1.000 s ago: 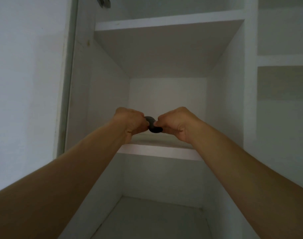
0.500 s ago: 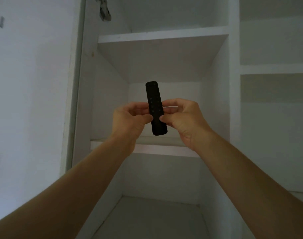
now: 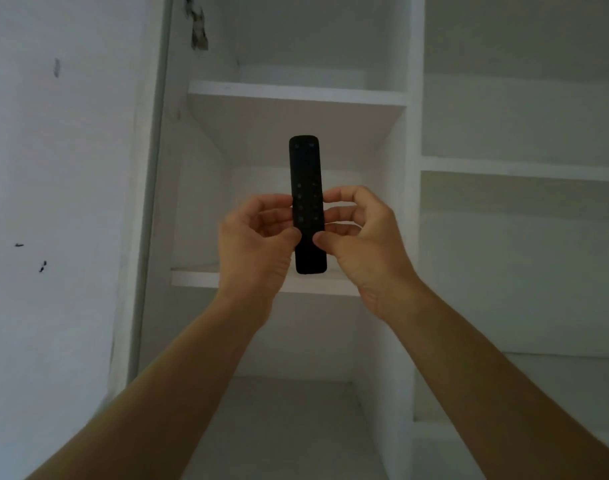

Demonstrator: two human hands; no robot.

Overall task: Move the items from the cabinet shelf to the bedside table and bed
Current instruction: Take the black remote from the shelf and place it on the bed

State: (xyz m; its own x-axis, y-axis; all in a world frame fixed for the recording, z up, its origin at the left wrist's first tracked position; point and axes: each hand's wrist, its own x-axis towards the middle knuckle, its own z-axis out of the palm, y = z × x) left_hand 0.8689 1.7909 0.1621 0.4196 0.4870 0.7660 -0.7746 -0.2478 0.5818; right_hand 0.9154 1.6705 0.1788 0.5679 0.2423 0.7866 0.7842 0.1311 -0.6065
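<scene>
Head view: I held the remote (image 3: 307, 202) upright, both hands' fingers (image 3: 275, 216) pinching it, off the shelf (image 3: 199, 277); carrying came next.

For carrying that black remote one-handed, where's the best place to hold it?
Wrap the lower half of the remote, coming from its right long edge. It stands upright, slim and flat, and the left hand and right hand already pinch those narrow edges there.

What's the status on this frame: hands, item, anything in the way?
Left hand and right hand both gripping the black remote. Remote upright, clear of the cabinet shelf. Nothing in the way.
</scene>
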